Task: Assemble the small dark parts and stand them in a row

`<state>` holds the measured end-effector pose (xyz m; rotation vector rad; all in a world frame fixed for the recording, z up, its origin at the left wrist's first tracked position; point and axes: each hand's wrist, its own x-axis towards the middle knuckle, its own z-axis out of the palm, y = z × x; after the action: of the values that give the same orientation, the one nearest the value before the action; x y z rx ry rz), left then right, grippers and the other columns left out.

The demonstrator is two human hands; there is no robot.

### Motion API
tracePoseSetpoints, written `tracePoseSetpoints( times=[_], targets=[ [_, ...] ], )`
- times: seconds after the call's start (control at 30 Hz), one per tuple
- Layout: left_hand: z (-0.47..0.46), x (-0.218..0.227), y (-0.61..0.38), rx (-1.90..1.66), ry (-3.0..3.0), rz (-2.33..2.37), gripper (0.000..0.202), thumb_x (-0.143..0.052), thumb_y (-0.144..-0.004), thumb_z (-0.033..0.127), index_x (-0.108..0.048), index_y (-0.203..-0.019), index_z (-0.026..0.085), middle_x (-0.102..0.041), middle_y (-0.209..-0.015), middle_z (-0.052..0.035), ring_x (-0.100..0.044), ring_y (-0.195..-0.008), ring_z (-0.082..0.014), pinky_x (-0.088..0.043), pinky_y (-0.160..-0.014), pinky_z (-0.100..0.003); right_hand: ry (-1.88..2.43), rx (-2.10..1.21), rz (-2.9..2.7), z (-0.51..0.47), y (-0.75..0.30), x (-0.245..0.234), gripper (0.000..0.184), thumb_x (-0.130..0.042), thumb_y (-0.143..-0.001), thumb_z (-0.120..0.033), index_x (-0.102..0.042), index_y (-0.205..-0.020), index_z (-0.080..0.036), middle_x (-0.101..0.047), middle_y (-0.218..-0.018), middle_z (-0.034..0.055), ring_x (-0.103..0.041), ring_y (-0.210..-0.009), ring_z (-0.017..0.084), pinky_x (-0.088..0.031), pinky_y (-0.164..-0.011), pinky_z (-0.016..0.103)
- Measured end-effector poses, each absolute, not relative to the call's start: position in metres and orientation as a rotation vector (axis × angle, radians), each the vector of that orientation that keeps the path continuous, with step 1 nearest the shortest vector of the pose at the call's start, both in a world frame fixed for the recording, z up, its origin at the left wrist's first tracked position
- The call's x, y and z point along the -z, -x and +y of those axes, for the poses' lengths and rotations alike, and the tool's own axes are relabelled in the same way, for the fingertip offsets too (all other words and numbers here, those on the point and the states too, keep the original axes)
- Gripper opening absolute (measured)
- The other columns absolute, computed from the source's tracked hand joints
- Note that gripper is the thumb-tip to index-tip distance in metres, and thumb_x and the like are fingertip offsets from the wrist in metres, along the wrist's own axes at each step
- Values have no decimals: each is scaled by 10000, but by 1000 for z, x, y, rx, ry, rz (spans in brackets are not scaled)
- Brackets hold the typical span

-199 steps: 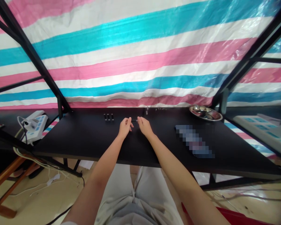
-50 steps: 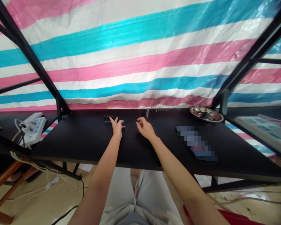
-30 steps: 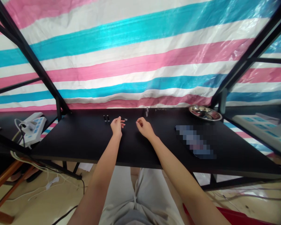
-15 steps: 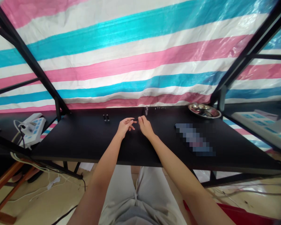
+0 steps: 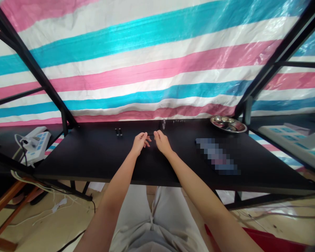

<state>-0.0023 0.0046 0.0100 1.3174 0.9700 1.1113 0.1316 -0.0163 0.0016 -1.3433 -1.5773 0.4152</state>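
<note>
Nearest on the black table (image 5: 94, 161) lies a blurred-out blue object (image 5: 217, 156), off to the right. Farther in, the left hand (image 5: 140, 142) and right hand (image 5: 162, 141) pinch narrowly on opposite ends of a small dark stick (image 5: 150, 134), its long axis running crosswise between them, neither hand clearly nearer. Two black sticks (image 5: 117, 132) lie beyond the left hand, outward; farther still sit a clear piece (image 5: 164, 124) and metal plate (image 5: 236, 126).

no text, label, brand or number legible anywhere. pixelated blue item (image 5: 217, 156) on the bench (image 5: 76, 157) is unreadable; two small dark cylinders (image 5: 120, 132) are too tiny and white power strip (image 5: 39, 146) at left too blurred to read.
</note>
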Motion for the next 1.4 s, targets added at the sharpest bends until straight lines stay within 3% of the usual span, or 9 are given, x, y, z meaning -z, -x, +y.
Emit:
tracePoseSetpoints(
  times=[0.2,0.4,0.83,1.1,1.4],
  targets=[
    [4,-11,1,-1131,-1284,1032,430,-479,-766,563,-457,-632,155,-550,-516,0,-495,-353,-71,-265,-337,-170,1346,-414,-1589,-16,-131,-1,375,-270,-868,-500,-444,-694,-217,-503,-580,-8,-465,-514,127,-367,-550,245],
    [6,-9,3,-1238,-1272,1100,446,-472,-775,542,-440,-557,154,-521,-481,5,-470,-342,-61,-257,-341,-171,1309,-434,-1615,-15,-131,1,341,-310,-866,-477,-501,-774,-210,-537,-612,0,-500,-548,134,-388,-575,247],
    [12,-5,7,-1436,-1203,1175,304,-468,-812,452,-478,-732,159,-540,-589,33,-428,-329,-35,-293,-360,-174,1240,-376,-1594,-9,-131,7,272,-399,-839,-405,-552,-919,-194,-606,-788,45,-552,-671,152,-437,-662,277],
    [11,-6,8,-1448,-1178,1162,265,-491,-810,407,-504,-763,146,-528,-582,32,-422,-329,-33,-280,-350,-171,1212,-397,-1631,-8,-131,8,279,-443,-824,-355,-575,-1000,-184,-623,-837,49,-542,-617,135,-448,-650,277],
    [11,-8,9,-1553,-1119,1204,267,-550,-764,412,-499,-754,149,-496,-531,55,-399,-324,-35,-288,-357,-174,1442,-151,-1830,-10,-137,9,158,-473,-805,-261,-610,-865,-210,-591,-875,57,-548,-756,172,-427,-643,282]
  ],
)
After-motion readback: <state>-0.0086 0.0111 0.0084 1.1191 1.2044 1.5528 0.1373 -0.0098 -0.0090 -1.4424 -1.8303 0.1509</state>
